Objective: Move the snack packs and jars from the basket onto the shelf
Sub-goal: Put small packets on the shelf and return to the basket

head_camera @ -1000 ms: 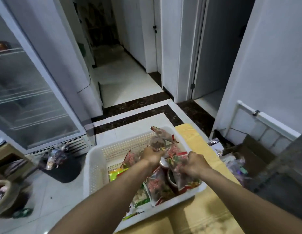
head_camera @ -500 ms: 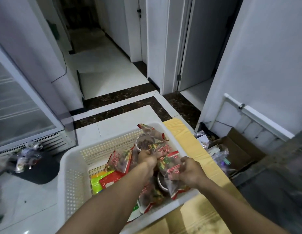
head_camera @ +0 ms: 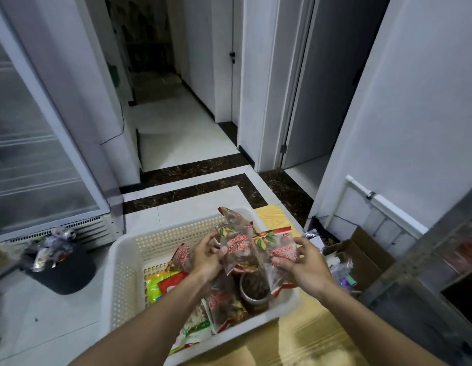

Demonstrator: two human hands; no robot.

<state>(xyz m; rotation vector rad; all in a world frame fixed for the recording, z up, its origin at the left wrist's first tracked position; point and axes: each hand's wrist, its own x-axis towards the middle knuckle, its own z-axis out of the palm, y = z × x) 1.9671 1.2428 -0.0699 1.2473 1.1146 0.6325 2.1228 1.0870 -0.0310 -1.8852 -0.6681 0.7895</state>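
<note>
Hands meet just above the white perforated basket [head_camera: 124, 262], which sits on a yellow wood-grain worktop [head_camera: 298, 336]. The left hand [head_camera: 207, 256] has its grip curled on the left edge of a clear snack pack [head_camera: 239, 250] with red lettering. The right hand [head_camera: 306, 262] pinches a second pack [head_camera: 278, 249] of the same kind by its right side, with the thumb near the top corner and the fingers on its face. The two packs overlap and are held up off the heap, over the basket's right half. Beneath them in the basket sits a jar [head_camera: 254, 289] with dark contents. More red-printed packs [head_camera: 221, 305] lie beside it, and a green-and-yellow pack [head_camera: 154, 286] lies nearer the left wall. A cardboard box [head_camera: 361, 257] sits to the right of the worktop. A glass-door cooler [head_camera: 31, 154] stands at the left of the room.
</note>
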